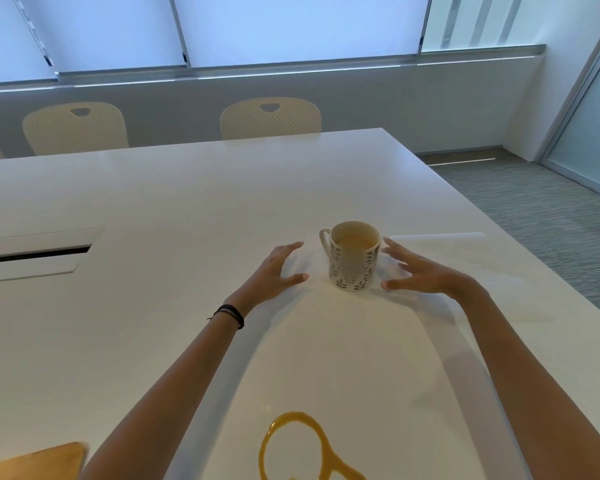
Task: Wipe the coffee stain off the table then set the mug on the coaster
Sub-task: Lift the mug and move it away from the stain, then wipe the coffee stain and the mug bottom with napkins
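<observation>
A white mug (353,258) with a dark leaf pattern stands upright on the white table (187,188), holding light coffee, its handle to the left. My left hand (274,275) is spread open just left of the mug, not touching it. My right hand (420,268) is open on the mug's right side, fingertips close to its wall, with a small gap. A brown ring-shaped coffee stain (298,441) lies on the table near the bottom edge of the view, between my forearms. A wooden coaster (39,462) shows at the bottom left corner, partly cut off.
A white paper towel (465,251) lies flat on the table to the right of the mug. A cable slot (39,252) is set in the table at the left. Cream chairs (271,119) stand along the far side. The table's right edge drops to grey carpet (534,216).
</observation>
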